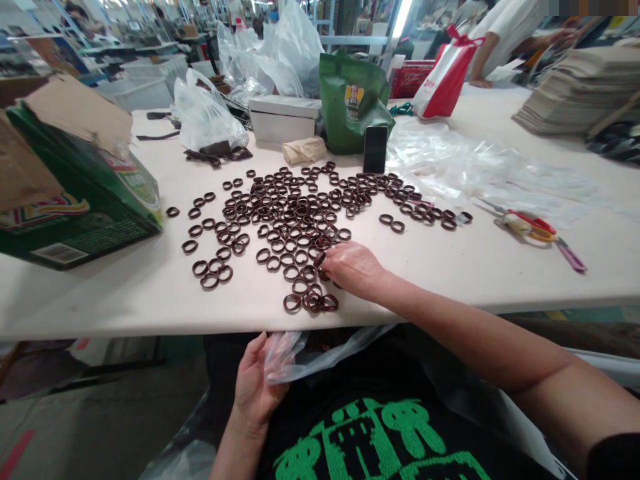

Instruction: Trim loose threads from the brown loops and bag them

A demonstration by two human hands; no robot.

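Observation:
Many small dark brown rings lie spread over the table, thickest in the middle. Low over the near end of the heap, my right hand has its fingers bent together around a dark ring at its fingertips; whether it holds more is hidden. Below the table's front edge my left hand grips the rim of a clear plastic bag. The bag's mouth gapes open in front of my body, and a few dark things show faintly inside it.
A green cardboard box stands at the left. Behind the rings are a white box, a green pouch and a phone. Scissors and clear plastic sheets lie right. Another person leans on the table beyond.

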